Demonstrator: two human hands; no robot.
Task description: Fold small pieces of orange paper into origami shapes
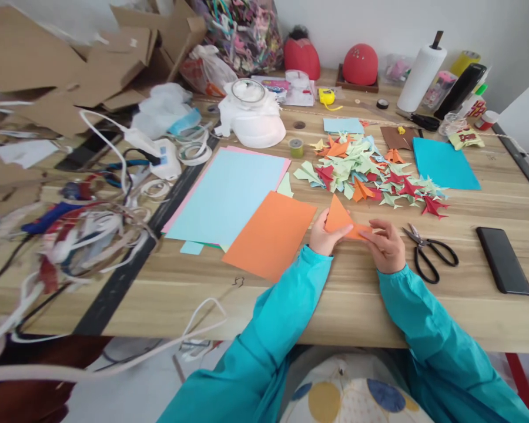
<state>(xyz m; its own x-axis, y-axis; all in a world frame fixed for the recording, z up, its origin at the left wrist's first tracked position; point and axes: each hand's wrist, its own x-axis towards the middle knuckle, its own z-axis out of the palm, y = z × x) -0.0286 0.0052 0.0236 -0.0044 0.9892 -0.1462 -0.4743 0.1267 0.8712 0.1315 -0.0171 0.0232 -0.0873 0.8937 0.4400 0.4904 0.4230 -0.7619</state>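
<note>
A small folded piece of orange paper (337, 216) lies on the wooden table (335, 294) in front of me, one pointed corner sticking up. My left hand (324, 236) pinches its left side, fingers closed on the fold. My right hand (385, 245) presses on its right end with the fingers curled over it. Both arms are in teal sleeves. A larger orange sheet (271, 235) lies just to the left of my left hand.
Light-blue paper (227, 194) lies on pink sheets beyond the orange sheet. A pile of folded paper shapes (370, 173) sits behind my hands, a teal sheet (445, 164) beside it. Scissors (429, 252) and a black phone (503, 259) lie right. Cords and cardboard clutter the left.
</note>
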